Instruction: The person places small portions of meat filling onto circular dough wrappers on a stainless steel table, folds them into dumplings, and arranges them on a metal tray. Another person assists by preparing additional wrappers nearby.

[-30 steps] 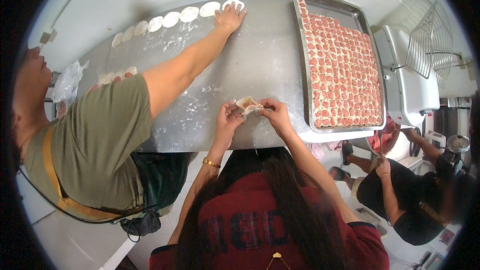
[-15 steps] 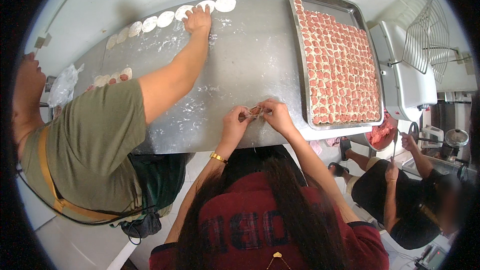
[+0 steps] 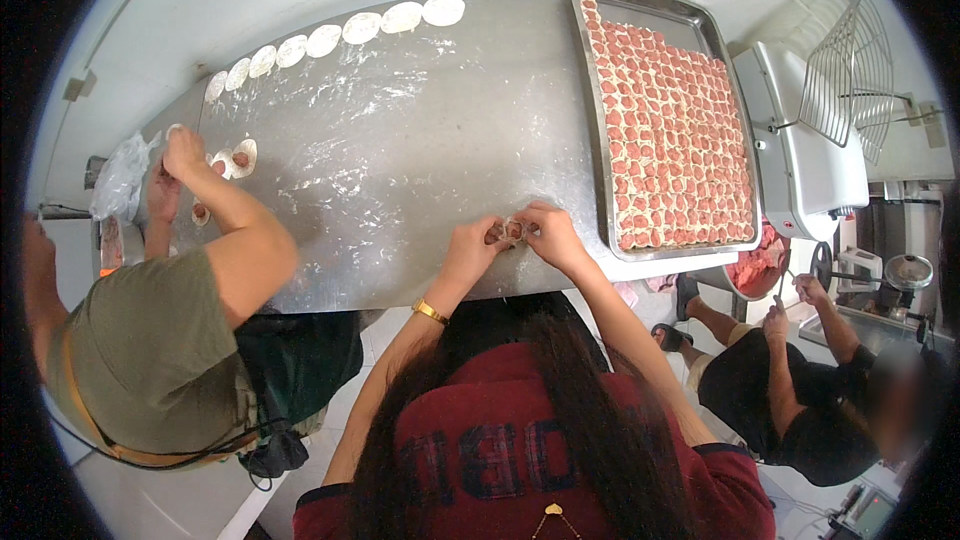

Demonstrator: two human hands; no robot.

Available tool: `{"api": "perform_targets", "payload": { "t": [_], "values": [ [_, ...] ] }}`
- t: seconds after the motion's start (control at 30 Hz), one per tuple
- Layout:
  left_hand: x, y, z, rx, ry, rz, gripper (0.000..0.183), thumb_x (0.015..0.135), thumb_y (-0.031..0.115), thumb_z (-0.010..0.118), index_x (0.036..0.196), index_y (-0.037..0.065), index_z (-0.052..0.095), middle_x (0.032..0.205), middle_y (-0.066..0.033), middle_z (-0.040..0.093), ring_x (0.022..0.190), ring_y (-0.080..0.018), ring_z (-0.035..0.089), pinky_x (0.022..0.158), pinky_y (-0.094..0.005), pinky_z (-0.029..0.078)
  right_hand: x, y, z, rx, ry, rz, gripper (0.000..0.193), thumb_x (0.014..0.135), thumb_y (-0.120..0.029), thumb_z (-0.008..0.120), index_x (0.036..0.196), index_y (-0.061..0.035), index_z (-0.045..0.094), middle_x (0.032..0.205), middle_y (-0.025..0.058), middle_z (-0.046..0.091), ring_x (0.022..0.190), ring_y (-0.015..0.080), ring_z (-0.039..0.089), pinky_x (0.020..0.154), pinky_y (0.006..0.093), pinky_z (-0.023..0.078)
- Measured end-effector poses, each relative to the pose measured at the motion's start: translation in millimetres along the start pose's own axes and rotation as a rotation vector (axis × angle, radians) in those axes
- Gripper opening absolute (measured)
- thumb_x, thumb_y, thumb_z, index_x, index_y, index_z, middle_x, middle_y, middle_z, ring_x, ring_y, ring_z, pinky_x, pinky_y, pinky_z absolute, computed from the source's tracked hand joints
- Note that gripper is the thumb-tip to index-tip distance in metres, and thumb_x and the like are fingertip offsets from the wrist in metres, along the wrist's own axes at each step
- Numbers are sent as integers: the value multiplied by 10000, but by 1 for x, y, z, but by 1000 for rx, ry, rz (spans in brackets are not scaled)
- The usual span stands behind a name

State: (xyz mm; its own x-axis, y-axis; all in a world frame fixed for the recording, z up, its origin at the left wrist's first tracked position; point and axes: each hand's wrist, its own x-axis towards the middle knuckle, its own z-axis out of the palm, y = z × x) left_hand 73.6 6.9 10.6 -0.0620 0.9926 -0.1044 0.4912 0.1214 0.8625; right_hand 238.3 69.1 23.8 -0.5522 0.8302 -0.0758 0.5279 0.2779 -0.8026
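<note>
- The bare left hand point(image 3: 474, 246) is pinching one side of a small, round, pale-dough dumpling point(image 3: 514, 231) with reddish meat filling, thumb and fingers closing on it.
- The bare right hand point(image 3: 550, 235) is gripping the opposite side, its fingertips drawn in tight; the dumpling is sitting between both hands, over the near part of the smooth grey metal table point(image 3: 430, 140).
- Flaring wide a second ago, the dough is now hugging its filling as a compact, open-topped cup, so the shaping is apparently nearing completion.
- Just beyond the right hand, a large rectangular steel tray point(image 3: 650, 12) is holding close-packed rows of similar dumplings; its far end is staying partly bare, with room remaining.
- At the left, a co-worker's hand point(image 3: 184, 153) is no longer reaching over the flat white round wrappers point(image 3: 323, 41) along the far edge; it is working near meat-topped wrappers point(image 3: 243, 159), seemingly keeping the supply going.
</note>
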Motion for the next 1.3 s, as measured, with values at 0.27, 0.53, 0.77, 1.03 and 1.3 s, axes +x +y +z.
{"api": "perform_targets", "payload": {
  "t": [0.27, 0.53, 0.77, 1.03, 1.3],
  "values": [
    [7, 7, -6, 118, -44, -52, 272, 696, 150, 769, 875, 23, 609, 759, -135, 656, 691, -282, 645, 634, -363, 500, 0, -1, 0, -81, 94, -97, 299, 635, 58, 583, 913, -20, 661, 903, 182, 616, 856, 384, 603, 739, 424, 493],
    [5, 9, -3, 84, -15, -79, 274, 680, 112, 767, 858, 8, 586, 786, -141, 657, 737, -299, 649, 654, -359, 504, -1, -2, 15, -123, 85, -115, 330, 625, 93, 599, 933, -12, 658, 860, 153, 619, 774, 303, 629, 683, 359, 511],
    [0, 9, -5, -62, 32, -49, 246, 718, 126, 761, 839, -1, 588, 749, -162, 652, 693, -270, 660, 628, -342, 503, -10, -6, 9, -61, 154, -108, 343, 622, 118, 570, 929, -13, 645, 896, 144, 617, 827, 334, 615, 710, 372, 503],
    [1, 8, -3, 92, -37, -30, 263, 719, 159, 763, 864, 12, 601, 770, -155, 659, 716, -288, 659, 639, -355, 504, -6, -5, 9, -86, 146, -143, 341, 637, 87, 579, 954, -19, 645, 933, 155, 611, 886, 361, 603, 763, 403, 498],
    [0, 9, -3, 150, -10, -19, 252, 737, 187, 721, 868, 41, 563, 746, -145, 638, 745, -345, 622, 637, -438, 473, -2, -4, 8, -101, 65, -71, 349, 652, 86, 593, 984, -11, 642, 936, 162, 607, 857, 357, 605, 741, 389, 502]
  ]
}}
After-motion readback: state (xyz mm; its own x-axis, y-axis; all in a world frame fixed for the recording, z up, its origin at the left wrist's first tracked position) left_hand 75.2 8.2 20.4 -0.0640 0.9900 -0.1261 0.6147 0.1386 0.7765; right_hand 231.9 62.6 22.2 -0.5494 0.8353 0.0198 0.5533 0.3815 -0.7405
